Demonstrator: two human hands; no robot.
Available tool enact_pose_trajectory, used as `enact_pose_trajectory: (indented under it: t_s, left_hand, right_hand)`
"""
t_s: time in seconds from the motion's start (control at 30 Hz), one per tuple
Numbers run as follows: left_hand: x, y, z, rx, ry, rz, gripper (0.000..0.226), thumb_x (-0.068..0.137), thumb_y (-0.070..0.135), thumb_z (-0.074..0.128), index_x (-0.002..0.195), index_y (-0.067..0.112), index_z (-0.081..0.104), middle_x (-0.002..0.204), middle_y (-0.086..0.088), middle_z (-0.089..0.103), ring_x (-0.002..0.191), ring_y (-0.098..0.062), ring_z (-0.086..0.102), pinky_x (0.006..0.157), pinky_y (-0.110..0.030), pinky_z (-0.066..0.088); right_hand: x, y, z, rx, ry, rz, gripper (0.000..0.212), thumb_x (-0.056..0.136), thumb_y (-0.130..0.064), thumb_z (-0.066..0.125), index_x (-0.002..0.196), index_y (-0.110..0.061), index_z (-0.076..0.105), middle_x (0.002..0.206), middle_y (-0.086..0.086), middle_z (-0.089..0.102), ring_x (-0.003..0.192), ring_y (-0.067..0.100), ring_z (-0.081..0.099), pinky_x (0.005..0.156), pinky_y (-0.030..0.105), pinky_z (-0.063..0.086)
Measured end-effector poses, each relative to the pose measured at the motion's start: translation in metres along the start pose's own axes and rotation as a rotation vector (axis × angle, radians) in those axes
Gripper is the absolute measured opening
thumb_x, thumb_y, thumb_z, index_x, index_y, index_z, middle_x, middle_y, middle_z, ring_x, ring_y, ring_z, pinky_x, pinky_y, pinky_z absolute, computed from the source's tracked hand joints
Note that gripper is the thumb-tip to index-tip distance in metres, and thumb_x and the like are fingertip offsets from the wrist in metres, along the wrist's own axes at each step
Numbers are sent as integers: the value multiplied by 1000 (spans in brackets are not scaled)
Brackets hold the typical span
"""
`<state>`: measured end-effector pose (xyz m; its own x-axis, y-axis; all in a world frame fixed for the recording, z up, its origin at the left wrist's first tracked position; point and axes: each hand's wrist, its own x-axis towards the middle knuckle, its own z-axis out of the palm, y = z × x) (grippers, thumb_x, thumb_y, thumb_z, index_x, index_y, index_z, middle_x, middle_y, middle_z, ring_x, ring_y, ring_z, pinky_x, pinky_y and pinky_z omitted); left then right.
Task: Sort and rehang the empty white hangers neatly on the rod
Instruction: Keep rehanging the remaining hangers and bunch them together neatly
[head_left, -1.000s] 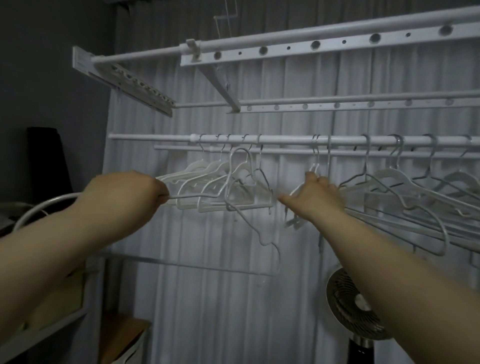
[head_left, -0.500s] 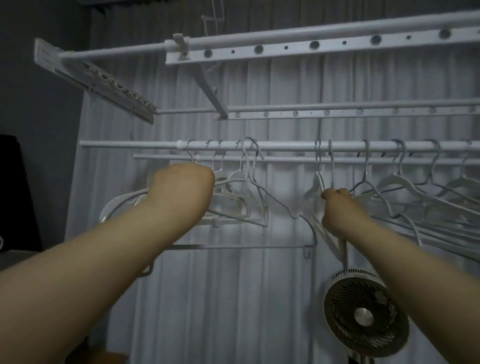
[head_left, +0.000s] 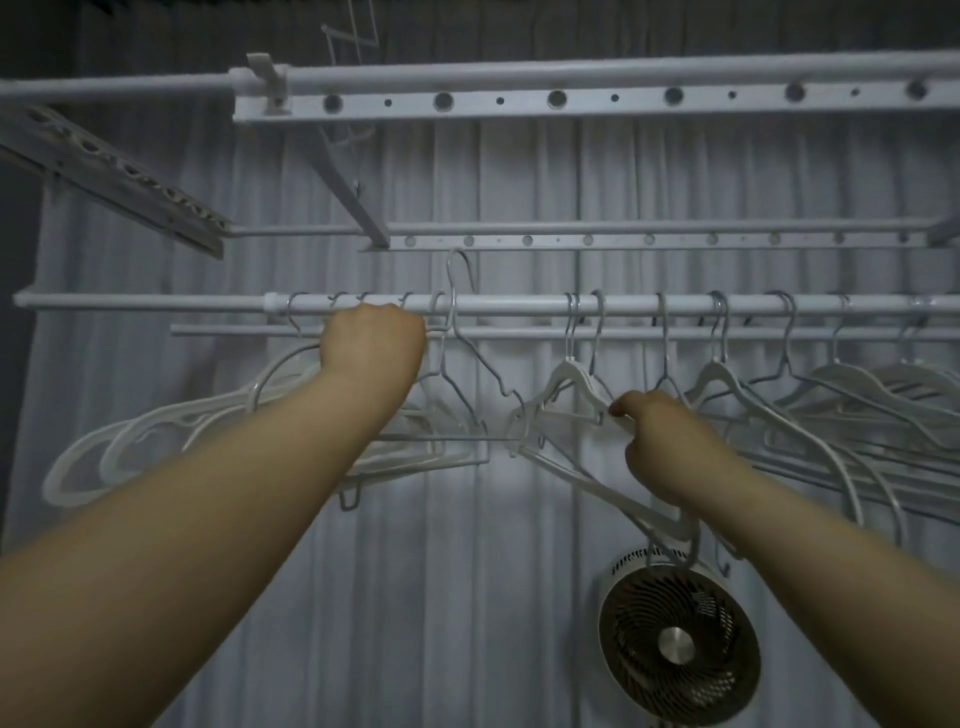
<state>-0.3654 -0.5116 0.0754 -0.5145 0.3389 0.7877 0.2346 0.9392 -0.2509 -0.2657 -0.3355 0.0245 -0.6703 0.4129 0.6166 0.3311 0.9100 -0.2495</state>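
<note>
Two bare arms are up at the rod (head_left: 156, 301), which runs the full width at head height in front of a pale pleated curtain (head_left: 467, 571), with perforated rails (head_left: 571, 98) overhead. Far left, a bunch of white hangers (head_left: 156, 436) sags off the rod, their shoulders splayed out low and to the left, all crowded together and overlapping. Next comes the left hand (head_left: 371, 340), balled into a fist right under the rod among the hooks; knuckles face us, the fingers are hidden, and what it clutches I cannot tell. Just beside that fist a thin wire hanger (head_left: 498, 384) rides high, its hook poking up clear above the rod rather than sitting on it, its body tilting down to the right. Across a gap, well apart from the left, the right hand (head_left: 670, 447) is clamped on a white hanger (head_left: 571, 376), thumb and fingers curled round its right arm, the hook on the rod and the frame slanting down past the wrist. Further right, a row of hangers (head_left: 831, 389) hangs from the rod, packed and angled away to the edge. Down low, below the right forearm, a round fan (head_left: 678, 644) faces us.
</note>
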Motion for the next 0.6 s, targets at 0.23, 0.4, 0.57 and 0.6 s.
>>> enact_pose_trajectory:
  t_s: [0.23,0.4,0.57,0.6]
  left_hand:
    - [9,36,6,-39,-64,14,31,91,-4,39,115,0,59,123,-16,61,116,-32,57,91,-36,47]
    - [5,56,13,-61,-131,52,33,90,-5,41,118,3,57,124,-13,60,117,-30,57,93,-35,46]
    - [6,61,10,-375,-318,-26,31,90,-4,43,119,0,55,123,-18,59,109,-32,60,91,-36,48]
    - [6,61,10,-559,-420,-62,28,91,-4,42,116,-1,55,119,-21,62,98,-32,64,86,-37,51]
  right_hand:
    - [2,14,0,-30,-15,-74,47,90,2,39,135,-12,43,136,11,42,121,28,47,95,32,41]
    - [5,21,3,-42,-42,-94,47,91,2,40,135,-12,44,138,10,40,123,25,46,95,25,39]
    - [3,21,5,-36,-38,-70,48,90,4,40,135,-12,45,139,11,39,123,25,46,94,24,39]
    - [3,21,5,-35,-34,-60,48,90,4,40,135,-11,45,138,11,40,123,26,46,93,25,39]
